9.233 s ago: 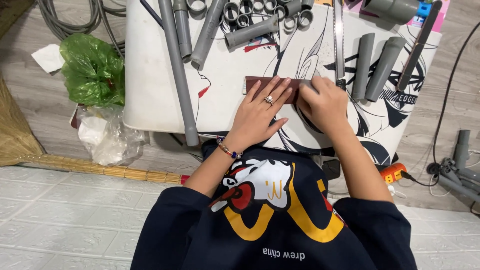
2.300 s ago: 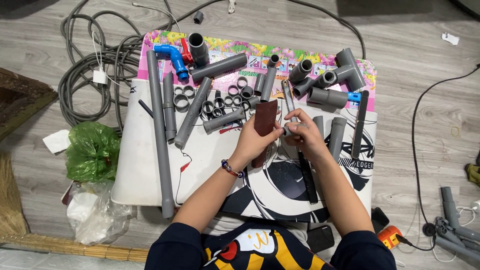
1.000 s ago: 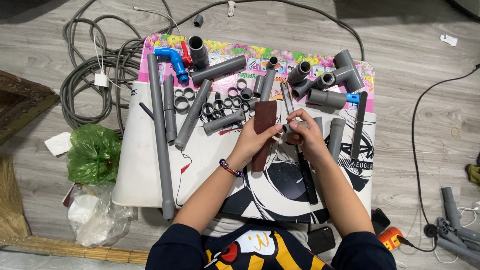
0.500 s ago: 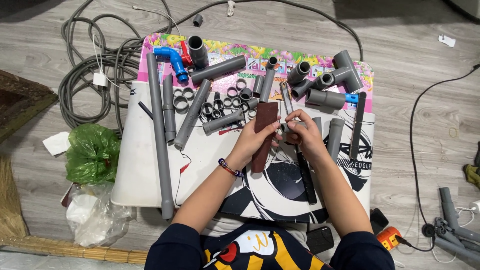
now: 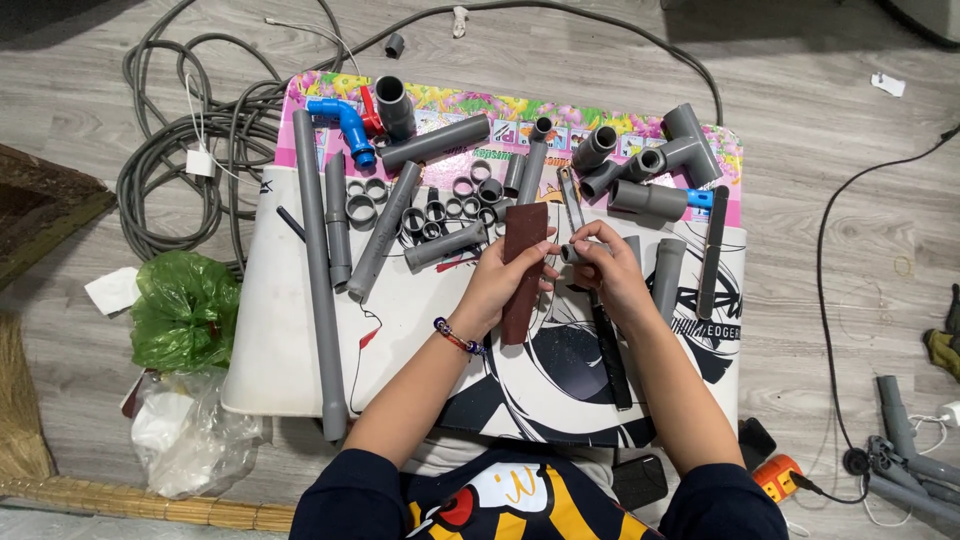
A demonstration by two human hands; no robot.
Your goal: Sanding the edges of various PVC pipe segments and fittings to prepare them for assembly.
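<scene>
Left hand [image 5: 500, 285] pinches one brown rectangular sandpaper strip [image 5: 524, 268]; right hand [image 5: 608, 270] grips one short grey plastic pipe piece [image 5: 574, 252], mid-mat [image 5: 290, 370], among roughly a dozen grey rings [image 5: 436, 211]; bare mat lies left.

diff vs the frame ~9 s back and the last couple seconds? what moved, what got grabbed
About nine seconds back both hands pressed the brown sandpaper strip flat on the mat. Now the left hand holds the strip lifted, and the right hand has taken up a short grey pipe piece beside it. Over the last two seconds that grip barely changed; the pipes and fittings on the mat stayed put.
</scene>
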